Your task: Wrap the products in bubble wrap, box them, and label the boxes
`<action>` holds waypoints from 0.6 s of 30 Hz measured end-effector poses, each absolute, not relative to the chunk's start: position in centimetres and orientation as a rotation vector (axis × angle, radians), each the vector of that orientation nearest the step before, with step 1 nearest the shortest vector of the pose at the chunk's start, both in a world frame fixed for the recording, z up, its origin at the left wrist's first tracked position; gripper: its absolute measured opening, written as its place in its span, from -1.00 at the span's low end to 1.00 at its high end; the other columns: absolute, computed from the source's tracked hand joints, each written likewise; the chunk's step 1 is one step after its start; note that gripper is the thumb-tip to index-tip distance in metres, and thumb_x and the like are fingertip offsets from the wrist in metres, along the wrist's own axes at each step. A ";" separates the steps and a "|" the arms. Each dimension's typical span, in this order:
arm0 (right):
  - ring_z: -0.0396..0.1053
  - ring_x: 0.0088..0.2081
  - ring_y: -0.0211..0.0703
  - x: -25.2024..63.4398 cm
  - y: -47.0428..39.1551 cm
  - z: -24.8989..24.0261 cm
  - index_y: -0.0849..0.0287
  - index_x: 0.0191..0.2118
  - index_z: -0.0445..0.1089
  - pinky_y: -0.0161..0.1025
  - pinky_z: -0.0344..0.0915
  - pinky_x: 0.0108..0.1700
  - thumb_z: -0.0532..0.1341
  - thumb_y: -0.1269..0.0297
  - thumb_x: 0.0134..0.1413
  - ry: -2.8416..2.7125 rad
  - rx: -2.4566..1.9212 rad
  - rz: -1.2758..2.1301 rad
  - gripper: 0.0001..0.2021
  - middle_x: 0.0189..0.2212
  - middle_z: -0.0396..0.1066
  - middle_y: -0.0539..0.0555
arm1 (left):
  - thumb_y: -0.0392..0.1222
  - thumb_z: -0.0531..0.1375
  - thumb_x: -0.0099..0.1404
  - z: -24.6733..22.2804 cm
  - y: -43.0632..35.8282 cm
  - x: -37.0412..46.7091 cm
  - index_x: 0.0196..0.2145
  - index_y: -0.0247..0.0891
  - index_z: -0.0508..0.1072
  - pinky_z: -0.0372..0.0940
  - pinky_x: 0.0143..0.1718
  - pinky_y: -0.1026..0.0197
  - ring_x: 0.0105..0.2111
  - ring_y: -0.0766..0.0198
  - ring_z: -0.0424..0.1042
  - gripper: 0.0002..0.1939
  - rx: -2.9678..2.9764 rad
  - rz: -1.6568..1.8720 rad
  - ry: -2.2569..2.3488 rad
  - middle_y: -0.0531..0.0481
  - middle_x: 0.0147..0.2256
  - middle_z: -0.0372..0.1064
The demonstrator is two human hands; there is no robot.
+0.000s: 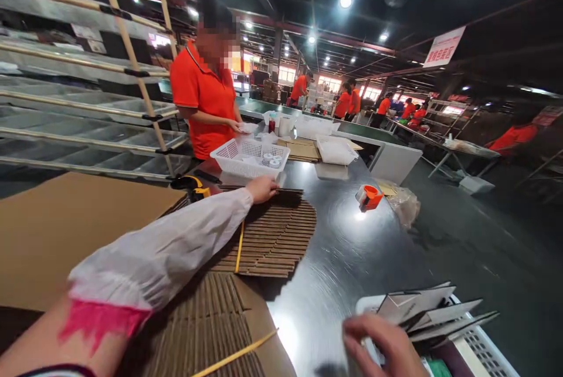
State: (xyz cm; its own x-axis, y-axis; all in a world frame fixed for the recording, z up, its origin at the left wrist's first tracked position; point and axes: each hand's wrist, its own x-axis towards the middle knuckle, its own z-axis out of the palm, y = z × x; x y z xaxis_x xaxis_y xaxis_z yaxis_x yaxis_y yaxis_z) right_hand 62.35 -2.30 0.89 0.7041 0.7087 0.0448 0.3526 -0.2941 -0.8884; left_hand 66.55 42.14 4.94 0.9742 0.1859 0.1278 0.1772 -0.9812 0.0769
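Note:
My left hand [263, 188], in a white sleeve cover [176, 248] with a pink cuff, reaches to the far end of a bundle of flat brown cardboard [277, 230]. Its fingers are pinched on the last cardboard piece there; the fingertips are partly hidden. A yellow strap [240, 247] runs across this bundle. Nearer to me lies a second cardboard bundle [206, 324] with its own yellow strap [237, 355]. At the lower right, my right hand [385, 345] hovers by a white basket [484, 350], fingers loosely bent and apart, holding nothing visible. White printed packets [440, 309] stand in that basket.
An orange tape dispenser [369, 197] sits on the shiny metal table [343, 242]. Beyond my left hand stands a white basket [250, 157] with small round items. A co-worker in orange [204, 101] stands behind it. Large cardboard sheets [79, 230] and a rack [132, 60] are at left.

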 end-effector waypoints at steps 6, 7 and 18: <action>0.41 -0.52 -0.27 68.9 9.7 5.8 0.24 -0.28 0.40 -0.37 0.33 -0.51 0.12 -0.19 0.16 -0.010 -1.212 0.938 -0.50 -0.46 0.46 0.09 | -0.24 -0.01 0.38 3.0 41.1 59.9 0.11 -0.17 0.44 0.25 0.17 -0.02 0.09 0.14 0.35 -0.59 2.776 0.823 -0.514 -0.16 0.05 0.43; 0.40 -0.55 -0.26 69.1 11.4 6.4 0.25 -0.28 0.38 -0.35 0.33 -0.53 0.05 -0.19 0.21 0.029 -1.141 1.010 -0.48 -0.51 0.44 0.07 | -0.25 -0.01 0.38 2.8 40.7 59.4 0.13 -0.15 0.42 0.24 0.18 -0.03 0.12 0.13 0.33 -0.58 2.769 0.815 -0.637 -0.16 0.06 0.42; 0.49 -0.09 0.02 65.5 2.2 8.3 0.13 -0.12 0.48 -0.12 0.48 -0.17 0.33 0.01 -0.02 -0.343 -1.662 0.358 -0.62 -0.07 0.51 0.17 | -0.26 0.23 0.19 5.9 37.1 55.8 0.31 -0.30 0.12 -0.08 0.32 -0.24 0.35 -0.10 -0.07 -0.25 2.895 0.269 0.323 -0.31 0.33 0.02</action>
State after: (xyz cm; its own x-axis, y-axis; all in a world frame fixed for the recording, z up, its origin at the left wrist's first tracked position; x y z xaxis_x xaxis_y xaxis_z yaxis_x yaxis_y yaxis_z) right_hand 65.52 2.25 8.28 0.9051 0.4237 -0.0351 0.0164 -0.1173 -0.9930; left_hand 55.84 37.05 5.86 0.9592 0.2357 0.1563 0.1963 -0.9527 0.2322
